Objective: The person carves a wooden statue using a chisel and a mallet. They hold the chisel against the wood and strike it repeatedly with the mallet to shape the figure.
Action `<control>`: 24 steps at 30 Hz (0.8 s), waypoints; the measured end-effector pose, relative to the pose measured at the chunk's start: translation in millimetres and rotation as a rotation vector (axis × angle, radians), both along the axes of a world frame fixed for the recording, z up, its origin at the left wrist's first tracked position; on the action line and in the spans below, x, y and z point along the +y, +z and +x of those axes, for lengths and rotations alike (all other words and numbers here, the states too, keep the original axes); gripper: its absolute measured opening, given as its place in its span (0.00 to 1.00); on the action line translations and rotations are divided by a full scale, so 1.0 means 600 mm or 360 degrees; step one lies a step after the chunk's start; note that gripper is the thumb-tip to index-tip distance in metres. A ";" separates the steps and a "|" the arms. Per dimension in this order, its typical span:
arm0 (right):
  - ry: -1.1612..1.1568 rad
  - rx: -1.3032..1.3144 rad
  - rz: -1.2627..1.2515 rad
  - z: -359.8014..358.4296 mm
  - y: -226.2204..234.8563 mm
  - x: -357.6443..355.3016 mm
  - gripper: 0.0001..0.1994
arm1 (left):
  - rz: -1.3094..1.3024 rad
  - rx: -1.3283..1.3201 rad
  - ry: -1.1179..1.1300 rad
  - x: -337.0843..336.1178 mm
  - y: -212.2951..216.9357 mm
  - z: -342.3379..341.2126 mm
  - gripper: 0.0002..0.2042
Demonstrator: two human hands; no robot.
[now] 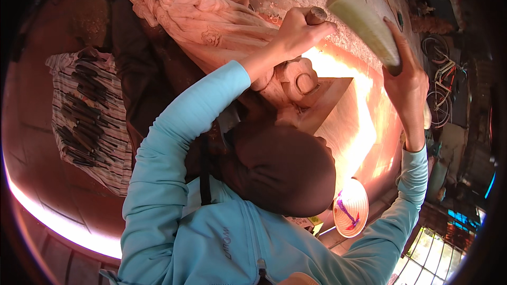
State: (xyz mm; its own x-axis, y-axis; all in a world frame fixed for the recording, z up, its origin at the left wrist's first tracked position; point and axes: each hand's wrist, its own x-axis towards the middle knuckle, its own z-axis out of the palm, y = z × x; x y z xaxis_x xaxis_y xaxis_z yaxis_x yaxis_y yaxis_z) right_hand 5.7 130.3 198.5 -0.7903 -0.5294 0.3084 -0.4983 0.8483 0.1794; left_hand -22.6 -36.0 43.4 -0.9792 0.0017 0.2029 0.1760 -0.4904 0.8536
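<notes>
Leftward: dark tools (pixel 84 121) on striped cloth (pixel 117 171) | ahead: carved figure (pixel 208 18) | right: bicycle (pixel 447 76)

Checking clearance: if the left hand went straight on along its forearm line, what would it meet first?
Likely the yellow-green mallet held in the right hand. Depth is unclear from one view, so the left hand might pass above or below it.
</notes>
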 end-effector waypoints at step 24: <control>-0.0092 -0.0082 -0.0201 0.007 -0.033 0.028 0.29 | -0.0207 0.0158 0.0035 0.014 -0.018 -0.002 0.14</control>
State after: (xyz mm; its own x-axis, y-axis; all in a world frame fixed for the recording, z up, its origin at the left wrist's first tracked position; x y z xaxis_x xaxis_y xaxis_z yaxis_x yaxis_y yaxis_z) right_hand 10.2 147.4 178.9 -0.8348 -0.4421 0.3281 -0.4536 0.8901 0.0451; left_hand -23.6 -27.9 32.7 -0.9544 0.0130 0.2983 0.2723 -0.3719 0.8874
